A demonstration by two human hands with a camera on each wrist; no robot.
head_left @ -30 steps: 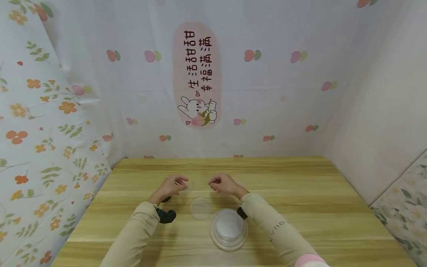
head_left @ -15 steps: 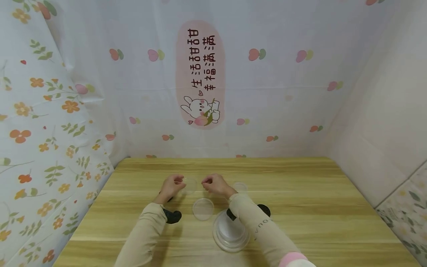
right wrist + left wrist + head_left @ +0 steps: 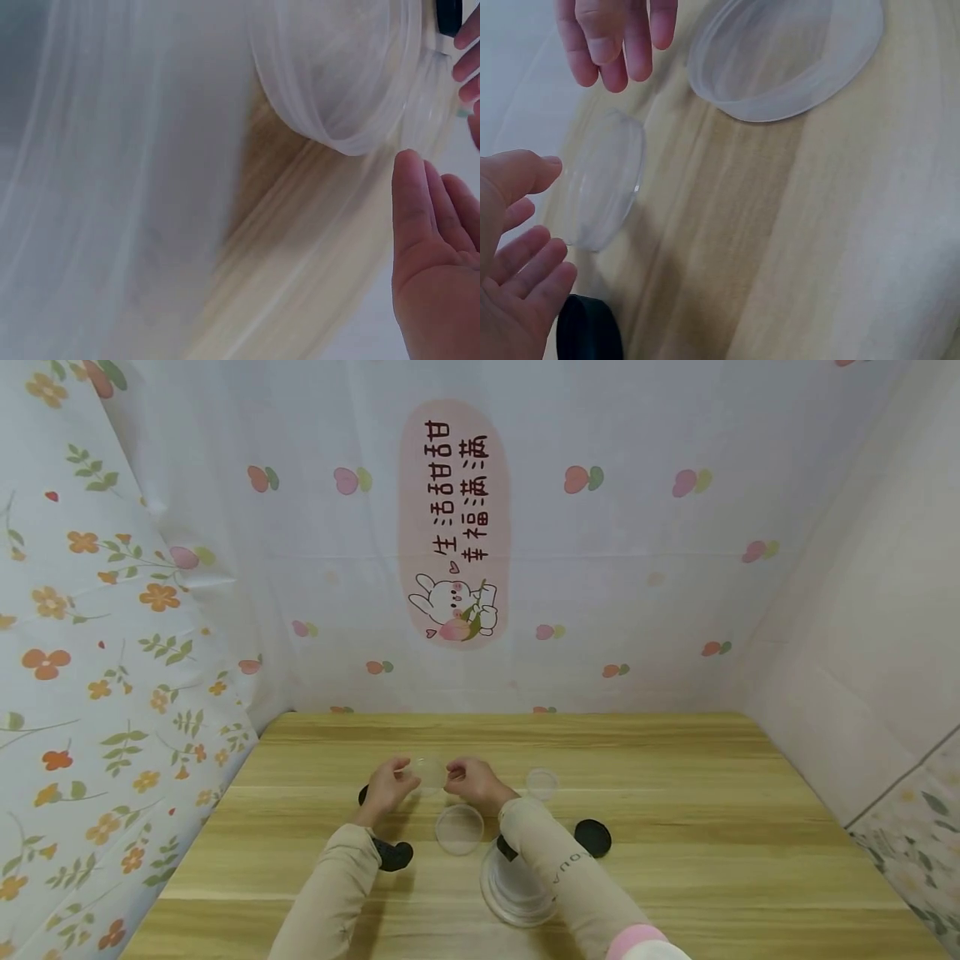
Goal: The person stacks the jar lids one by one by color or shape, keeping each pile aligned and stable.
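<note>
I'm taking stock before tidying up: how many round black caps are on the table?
2: the right black cap lies beside the right sleeve, and the left black cap lies near the left hand. Others could be hidden.

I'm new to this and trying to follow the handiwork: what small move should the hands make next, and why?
Probably the left hand should close gently on the clear round piece: its thumb and fingers are spread apart beside it, the right hand is at the opposite side, and neither hand appears to grip it.
</note>
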